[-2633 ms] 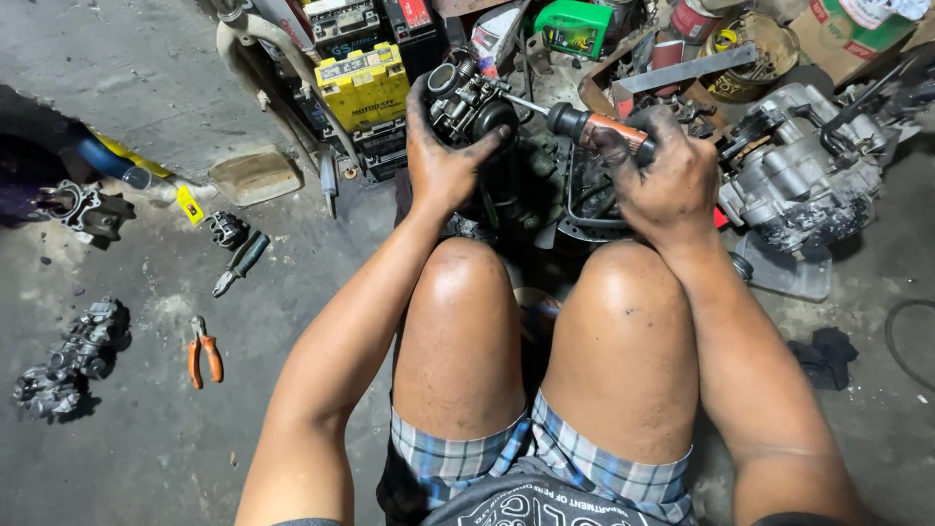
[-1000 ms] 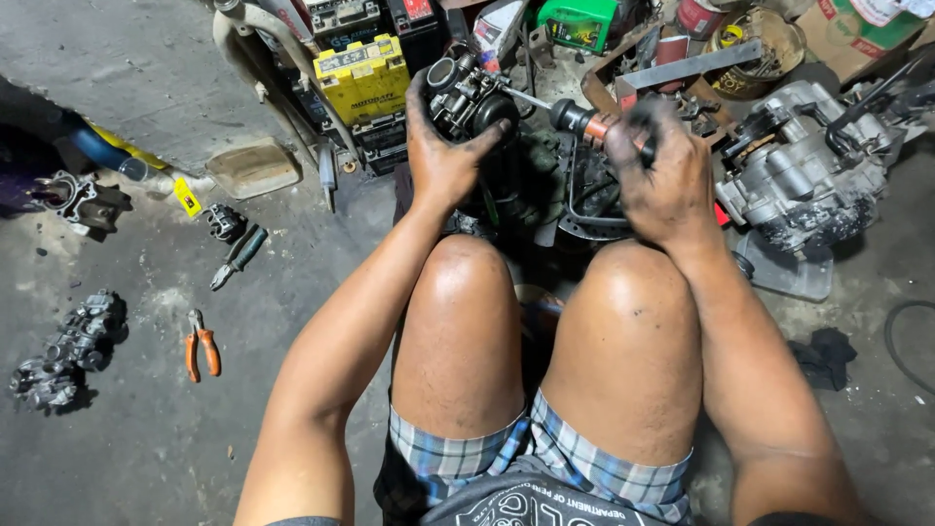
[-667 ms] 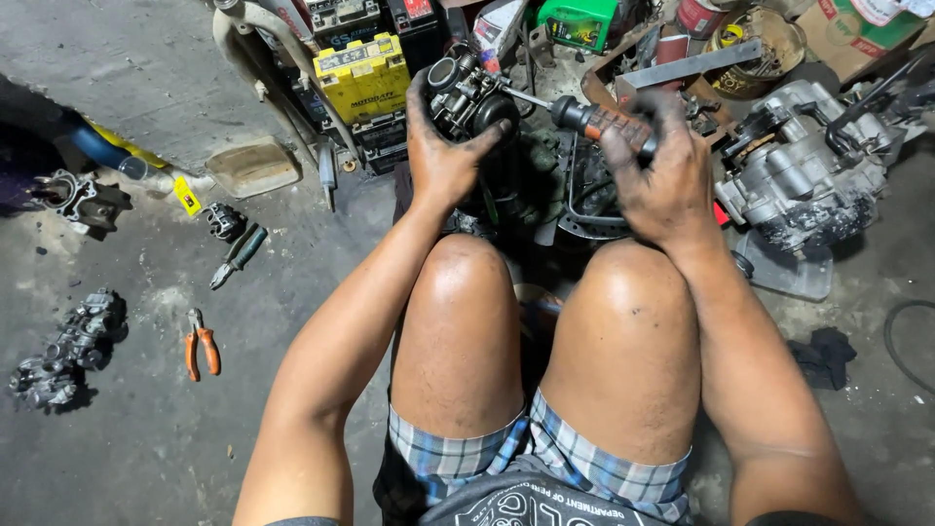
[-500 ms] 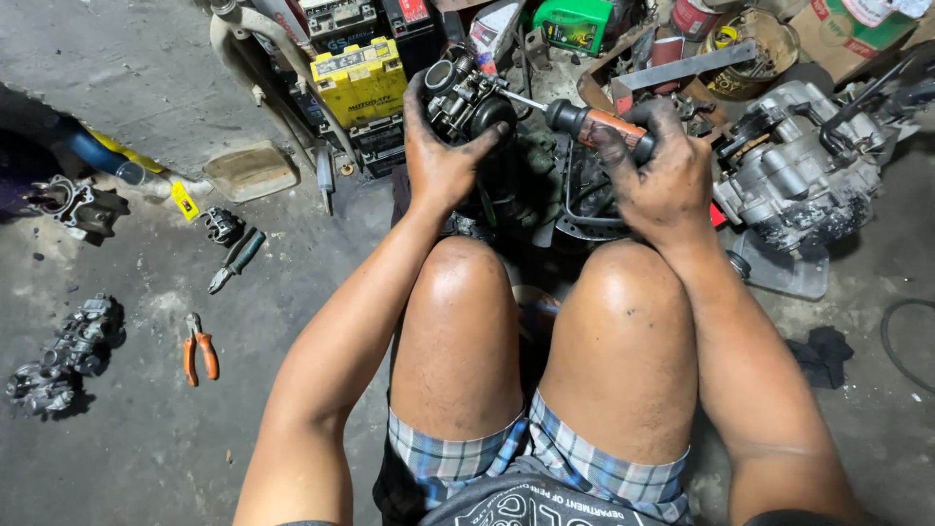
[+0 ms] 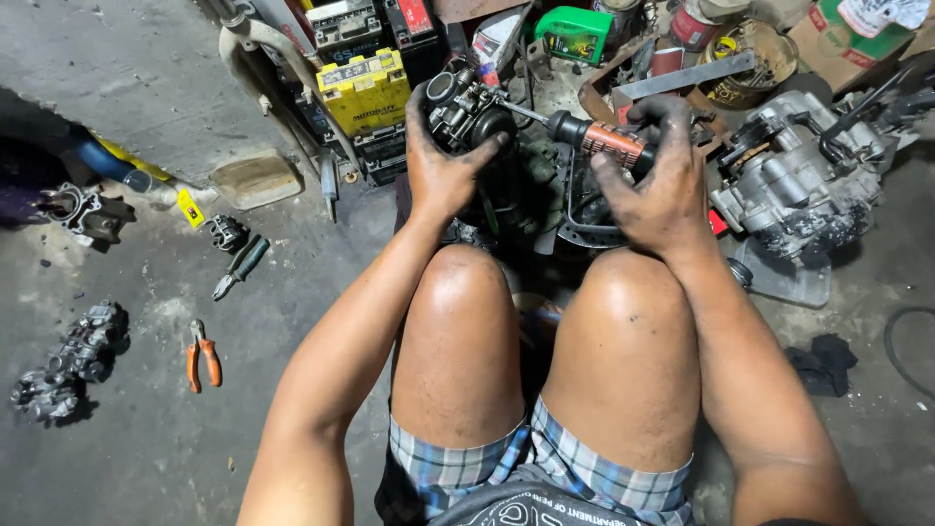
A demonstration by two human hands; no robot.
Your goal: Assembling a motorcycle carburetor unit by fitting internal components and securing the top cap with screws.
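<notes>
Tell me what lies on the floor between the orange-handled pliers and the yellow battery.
In the head view, a dark-handled screwdriver lies between the pliers and the yellow battery, with a small dark metal part just above it.

Dim, even light; sharp, wide-angle

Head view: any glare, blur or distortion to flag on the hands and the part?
Head view: sharp, no motion blur on the left hand gripping the carburetor or the right hand on the screwdriver; shiny highlights on both knees; dark shadow between the legs; wide-angle stretch at the edges; floor evenly lit.
</notes>
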